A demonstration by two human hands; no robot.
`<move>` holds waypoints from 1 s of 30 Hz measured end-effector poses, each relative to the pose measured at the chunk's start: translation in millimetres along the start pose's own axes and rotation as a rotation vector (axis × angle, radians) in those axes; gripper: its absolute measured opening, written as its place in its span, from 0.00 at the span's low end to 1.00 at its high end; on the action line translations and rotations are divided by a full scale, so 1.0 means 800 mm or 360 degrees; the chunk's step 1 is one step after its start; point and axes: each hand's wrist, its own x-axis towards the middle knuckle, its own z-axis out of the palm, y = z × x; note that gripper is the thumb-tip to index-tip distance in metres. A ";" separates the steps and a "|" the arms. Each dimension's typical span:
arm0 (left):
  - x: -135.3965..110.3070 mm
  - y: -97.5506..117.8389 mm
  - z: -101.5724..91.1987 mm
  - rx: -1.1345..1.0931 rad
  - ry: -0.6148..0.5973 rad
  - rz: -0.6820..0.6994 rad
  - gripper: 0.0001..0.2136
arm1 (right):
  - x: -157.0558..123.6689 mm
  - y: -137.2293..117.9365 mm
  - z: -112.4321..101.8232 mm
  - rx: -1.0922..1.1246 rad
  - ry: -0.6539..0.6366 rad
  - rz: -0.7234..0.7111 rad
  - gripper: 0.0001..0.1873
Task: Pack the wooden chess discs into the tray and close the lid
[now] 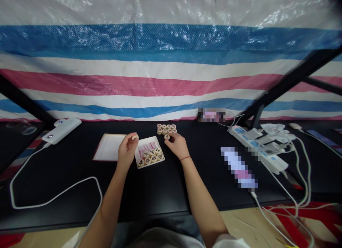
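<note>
Between the fingertips of my left hand (127, 150) is a round Chinese chess piece (135, 137), raised near the upper left corner of a shallow white box (148, 166). Several black-marked chess pieces (154, 158) lie in the lower part of that box, over a pink-printed bottom. My right hand (176, 145) pinches another chess piece (167, 137) just right of the box. Behind it, red-marked chess pieces (166, 127) stand grouped in rows on the black table. The white-lined box lid (109, 147) lies left of the box, partly behind my left hand.
A white power bank (64, 130) with a looping cable is at the left. To the right are a blurred-out phone (239, 168), a white power strip (267, 159) with plugs and tangled cables. A striped plastic sheet (149, 84) hangs behind the black table (155, 194).
</note>
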 end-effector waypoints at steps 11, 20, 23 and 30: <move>-0.002 0.002 0.001 -0.0024 -0.0018 -0.0084 0.23 | 0.000 0.018 0.009 -0.0066 -0.0183 0.0036 0.11; -0.004 -0.001 0.002 0.0017 -0.0074 -0.0030 0.24 | 0.000 0.023 0.011 0.0025 -0.0167 -0.0011 0.11; -0.004 -0.003 0.001 0.0042 -0.0096 -0.0034 0.24 | -0.001 0.021 0.010 0.0047 -0.0154 -0.0034 0.09; -0.003 -0.007 0.000 0.0085 -0.0115 -0.0028 0.22 | 0.000 0.023 0.011 0.0066 -0.0151 -0.0087 0.05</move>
